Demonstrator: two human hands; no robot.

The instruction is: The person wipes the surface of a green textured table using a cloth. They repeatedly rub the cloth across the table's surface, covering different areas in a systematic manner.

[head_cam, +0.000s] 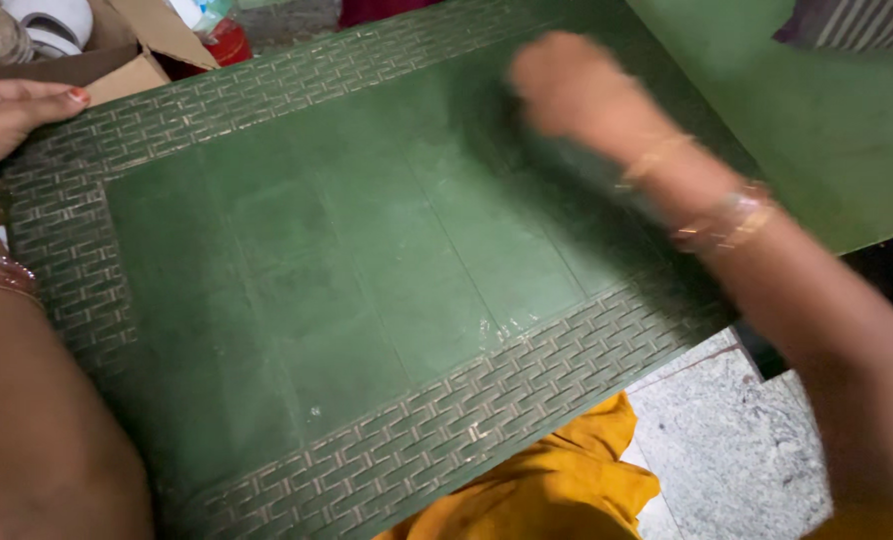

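Looking down from the head camera, a green plastic table (347, 290) fills most of the view, its top bordered by a woven-pattern rim around a smooth, scuffed centre panel. Its long axis runs from the lower left up toward the upper right, so the far short end points to the top right of the picture.

The right hand (567, 85) is over the far part of the smooth panel, near the upper rim; it is blurred, looks bunched into a loose fist, and whether it grips anything cannot be told. Thin bangles (712, 205) circle its wrist.

The left hand (7, 115) rests at the near left corner of the table, fingers (52, 95) curled together against the rim, holding nothing visible; bangles sit on that wrist too.

Just beyond the left hand stands a cardboard box (127, 50) with white items inside. A second green surface (827, 140) lies just beside the table at upper right. Below the table's near edge shows yellow cloth (557, 480) and speckled stone floor (737, 440).
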